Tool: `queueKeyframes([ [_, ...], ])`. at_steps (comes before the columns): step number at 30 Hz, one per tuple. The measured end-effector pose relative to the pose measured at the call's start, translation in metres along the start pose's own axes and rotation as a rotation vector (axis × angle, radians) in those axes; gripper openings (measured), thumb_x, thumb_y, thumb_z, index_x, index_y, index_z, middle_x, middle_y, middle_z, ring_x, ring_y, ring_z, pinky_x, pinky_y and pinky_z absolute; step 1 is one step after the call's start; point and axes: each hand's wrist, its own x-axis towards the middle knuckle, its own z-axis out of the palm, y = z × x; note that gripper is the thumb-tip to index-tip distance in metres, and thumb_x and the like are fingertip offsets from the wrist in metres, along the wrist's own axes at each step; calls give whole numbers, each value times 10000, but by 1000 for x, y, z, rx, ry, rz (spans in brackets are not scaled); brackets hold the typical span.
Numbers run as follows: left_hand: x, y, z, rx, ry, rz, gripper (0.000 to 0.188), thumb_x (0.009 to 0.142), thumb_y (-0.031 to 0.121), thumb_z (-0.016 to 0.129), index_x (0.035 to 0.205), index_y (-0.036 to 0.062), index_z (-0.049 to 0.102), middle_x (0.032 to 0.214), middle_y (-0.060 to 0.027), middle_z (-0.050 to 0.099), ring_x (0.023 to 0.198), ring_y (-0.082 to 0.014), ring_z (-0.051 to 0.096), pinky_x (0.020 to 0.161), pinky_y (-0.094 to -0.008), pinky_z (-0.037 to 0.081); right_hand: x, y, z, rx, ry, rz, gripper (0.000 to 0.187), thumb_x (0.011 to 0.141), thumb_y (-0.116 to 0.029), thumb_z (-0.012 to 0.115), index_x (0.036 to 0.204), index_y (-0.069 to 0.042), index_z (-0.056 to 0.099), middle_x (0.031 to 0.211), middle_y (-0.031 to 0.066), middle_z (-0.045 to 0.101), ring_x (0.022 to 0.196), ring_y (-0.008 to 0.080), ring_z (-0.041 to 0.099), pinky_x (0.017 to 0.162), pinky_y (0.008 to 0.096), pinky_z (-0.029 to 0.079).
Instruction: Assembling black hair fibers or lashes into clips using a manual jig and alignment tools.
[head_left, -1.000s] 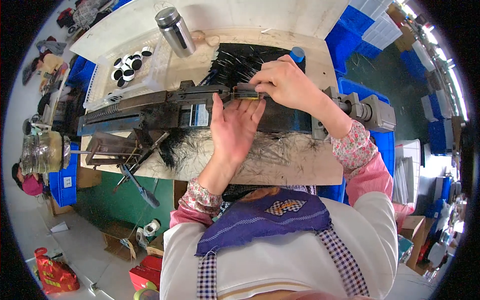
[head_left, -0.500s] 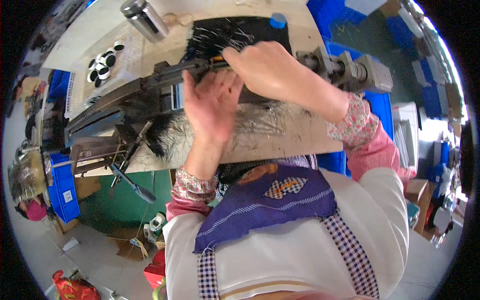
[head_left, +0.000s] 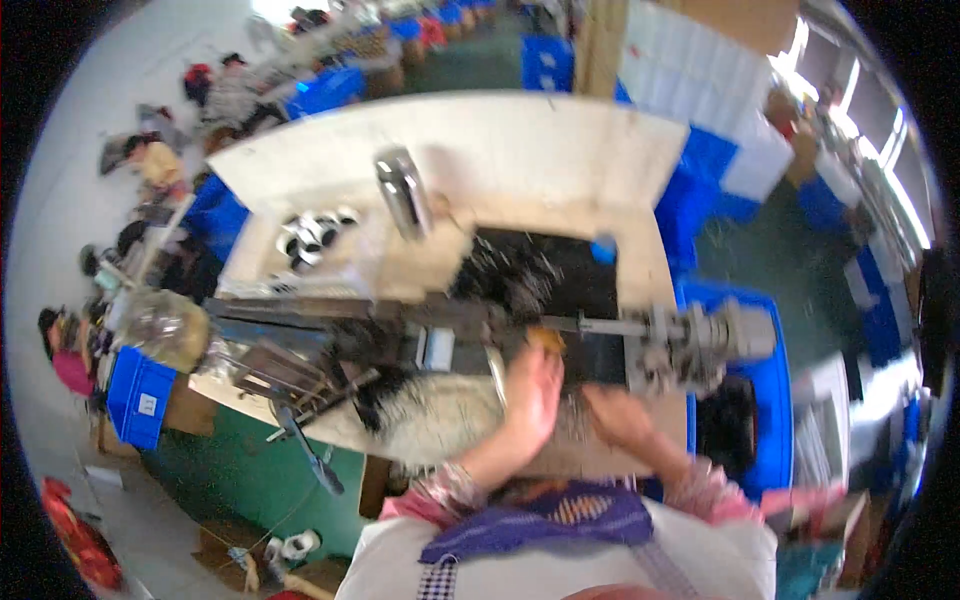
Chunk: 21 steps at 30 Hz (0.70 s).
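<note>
My left hand (head_left: 533,393) is beside the dark metal bench machine (head_left: 400,312), its fingers stretched upward and slightly smeared. A small orange-yellow piece (head_left: 547,340) shows at the fingertips; I cannot tell whether they grip it. A thin pale strip (head_left: 497,376) stands just left of this hand. Lower and to the right, my right hand (head_left: 620,414) is over the near part of the table, apart from the left one. Blur hides its finger positions. Behind the machine, a pile of thin black and silvery pieces (head_left: 508,272) lies on a black mat (head_left: 590,285).
A steel flask (head_left: 402,195) and a tray (head_left: 350,277) of black-and-white rings are at the back left. A blue cap (head_left: 603,249) sits on the mat. Fine dark scraps (head_left: 430,410) litter the near table. A blue bin (head_left: 780,420) stands at the right.
The view has tilted up, showing the table's back board and the room beyond. My hands have separated; the right has drawn back toward the near edge, and the left stays by the machine.
</note>
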Motion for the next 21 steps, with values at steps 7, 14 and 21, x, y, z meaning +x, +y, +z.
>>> queueKeyframes([
  [7,-77,39,-8,166,-315,-192,555,915,218,569,1383,8,357,1379,-153,452,1257,-252,460,1095,-387,310,11,24,59,15,256,-75,214,852,-199,551,984,-31,550,802,161,623,707,351,635,612,437,531],
  [14,-129,147,-108,2397,861,1226,758,739,87,653,1423,60,327,1497,-255,192,1381,-451,165,1109,-563,144,-14,14,1,463,380,-221,194,815,-156,653,914,-16,562,799,167,612,723,343,634,585,406,511],
  [21,-201,252,-242,1810,1623,557,835,761,70,628,1479,126,206,891,-229,651,796,-410,634,709,-481,502,-14,14,-44,886,437,-101,96,889,-79,599,897,15,582,722,112,588,630,117,529,584,272,441],
])
